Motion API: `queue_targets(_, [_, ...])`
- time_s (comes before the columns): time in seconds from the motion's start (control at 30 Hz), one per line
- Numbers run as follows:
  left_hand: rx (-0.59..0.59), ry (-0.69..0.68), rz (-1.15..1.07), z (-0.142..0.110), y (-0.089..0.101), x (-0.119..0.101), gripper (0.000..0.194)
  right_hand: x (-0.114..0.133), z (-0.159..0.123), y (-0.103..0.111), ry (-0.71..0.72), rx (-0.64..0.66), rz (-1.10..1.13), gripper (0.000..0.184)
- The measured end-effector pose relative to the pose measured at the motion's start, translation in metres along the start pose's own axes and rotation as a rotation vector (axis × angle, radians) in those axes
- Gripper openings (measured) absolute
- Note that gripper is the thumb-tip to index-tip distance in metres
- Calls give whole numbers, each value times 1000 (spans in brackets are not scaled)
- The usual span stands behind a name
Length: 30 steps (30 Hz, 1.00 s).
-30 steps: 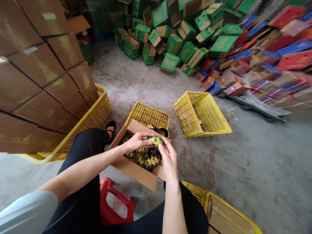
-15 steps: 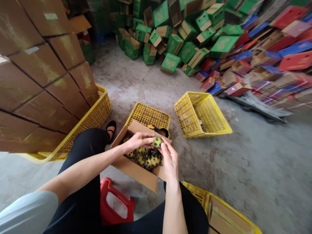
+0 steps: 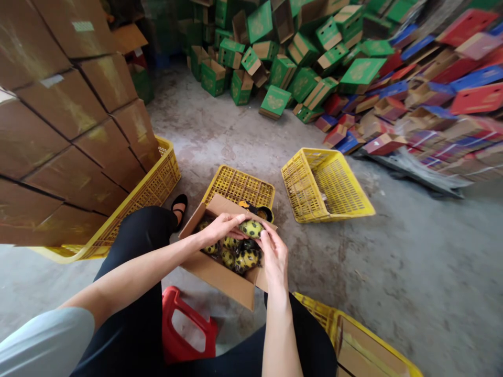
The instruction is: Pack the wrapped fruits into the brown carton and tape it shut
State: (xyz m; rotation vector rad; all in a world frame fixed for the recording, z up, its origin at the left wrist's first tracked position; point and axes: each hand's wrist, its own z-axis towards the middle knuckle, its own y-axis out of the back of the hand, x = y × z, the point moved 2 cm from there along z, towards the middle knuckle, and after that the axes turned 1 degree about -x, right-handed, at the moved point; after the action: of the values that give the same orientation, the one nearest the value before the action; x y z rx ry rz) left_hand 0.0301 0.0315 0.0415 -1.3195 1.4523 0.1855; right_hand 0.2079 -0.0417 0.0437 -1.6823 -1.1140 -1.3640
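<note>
- Head view: a spotted green fruit (image 3: 251, 228) is held at its two ends by the left hand (image 3: 223, 228) and right hand (image 3: 275, 251), brought together around it.
- It is suspended above an open cardboard box (image 3: 223, 281), where more spotted fruits (image 3: 247, 259) are packed.
- Since the earlier frame, the left thumb (image 3: 239, 219) has been raised, exposing more peel.

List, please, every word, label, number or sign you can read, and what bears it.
No text is readable.
Upper white label on a brown carton: too small.
Lower white label on another brown carton: too blurred.
Pale print on a green carton: too small.
Any print on red cartons: too blurred.
</note>
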Motion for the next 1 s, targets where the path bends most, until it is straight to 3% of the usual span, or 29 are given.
queue_targets(0.2, [-30, -10, -56, -1, 0, 0, 86, 0, 0, 2, 32, 46, 50, 50])
queue_targets(0.4, [-19, -21, -101, -2, 1, -3, 90, 2, -1, 2, 66, 35, 123, 61])
queue_targets(0.6, [22, -108, -66, 3, 3, 3, 95, 11, -5, -4, -78, -56, 224, 53])
queue_targets(0.77, [32, -148, -32, 5, 3, 4, 85, 9, -4, 0, -165, -135, 167, 46])
queue_targets(1.0, [1, -52, 115, -4, -4, 3, 64, 10, -6, 1, -86, -124, 126, 38])
